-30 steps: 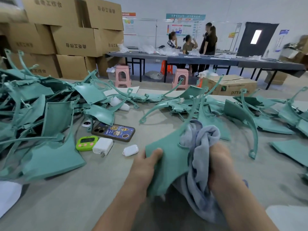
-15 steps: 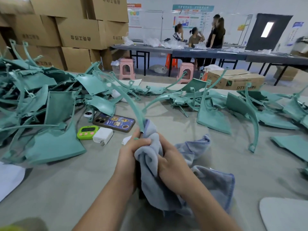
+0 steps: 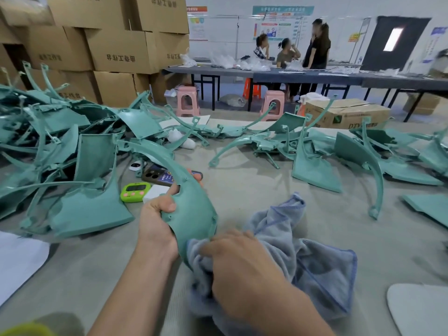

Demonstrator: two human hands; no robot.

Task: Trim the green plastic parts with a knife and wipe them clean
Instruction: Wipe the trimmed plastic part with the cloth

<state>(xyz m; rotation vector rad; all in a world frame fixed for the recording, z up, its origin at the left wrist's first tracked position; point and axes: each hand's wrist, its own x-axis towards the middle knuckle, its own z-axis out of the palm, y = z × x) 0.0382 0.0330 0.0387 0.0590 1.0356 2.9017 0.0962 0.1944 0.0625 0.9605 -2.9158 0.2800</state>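
Observation:
My left hand grips a curved green plastic part by its wide lower section; its thin arm arcs up and to the left. My right hand holds a grey-blue cloth bunched against the part's lower end. The rest of the cloth lies spread on the table to the right. A large pile of green parts fills the left side, and more green parts lie scattered across the far right. No knife is visible.
A green timer, a white charger and a phone lie behind my left hand. White sheets sit at the table's near left and near right. Cardboard boxes stack behind; people stand at a far table.
The green part came out from under the cloth and turned, its arm now arcing left. My right hand slid with the cloth down to the part's lower end.

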